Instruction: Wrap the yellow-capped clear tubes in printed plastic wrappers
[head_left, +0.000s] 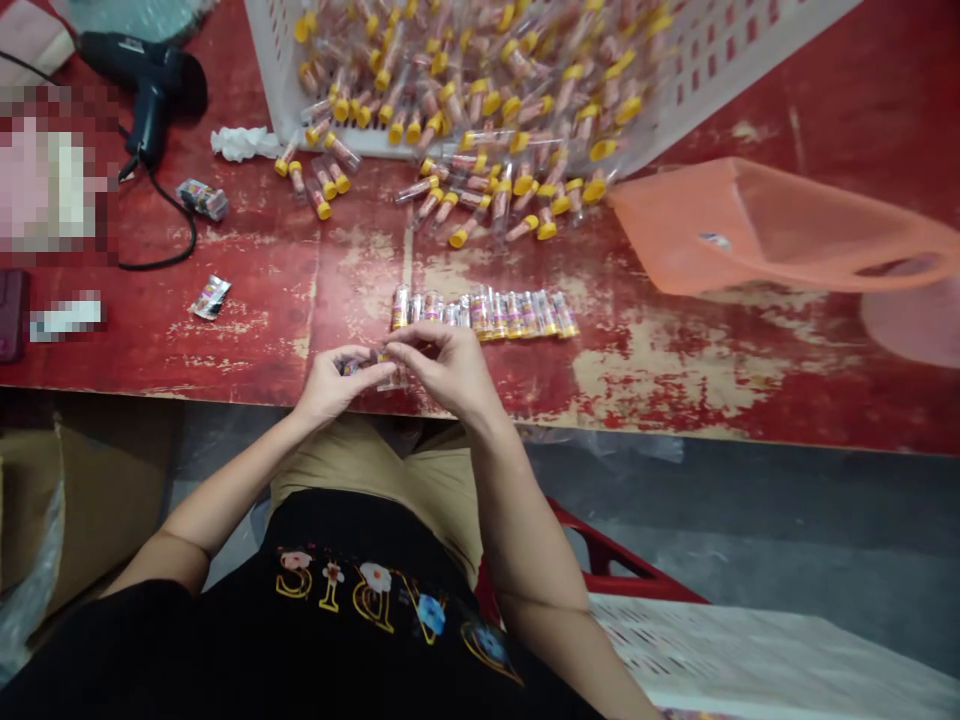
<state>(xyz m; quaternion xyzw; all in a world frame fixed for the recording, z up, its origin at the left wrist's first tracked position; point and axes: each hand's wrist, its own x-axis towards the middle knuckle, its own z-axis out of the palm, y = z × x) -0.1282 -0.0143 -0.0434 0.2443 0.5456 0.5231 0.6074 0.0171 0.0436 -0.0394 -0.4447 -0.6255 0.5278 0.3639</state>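
My left hand (334, 384) is closed around small printed wrappers (349, 367) near the table's front edge. My right hand (454, 370) meets it from the right, thumb and fingers pinched together on a shiny printed wrapper (388, 380) between the two hands. Fingers partly cover this piece, so I cannot tell whether a tube is inside. Just beyond my hands lies a row of clear tubes in printed sleeves (517, 314), side by side, with yellow ends towards me. Farther back, loose yellow-capped tubes (480, 190) with pinkish contents are scattered on the table.
A white perforated basket (675, 120), tipped towards me, holds many yellow-capped tubes. An orange plastic bag (697, 230) lies right. A dark heat gun (146, 85) with its cord, a wrapped bundle (202, 199) and a loose wrapper (211, 298) are on the red table (255, 350) at left.
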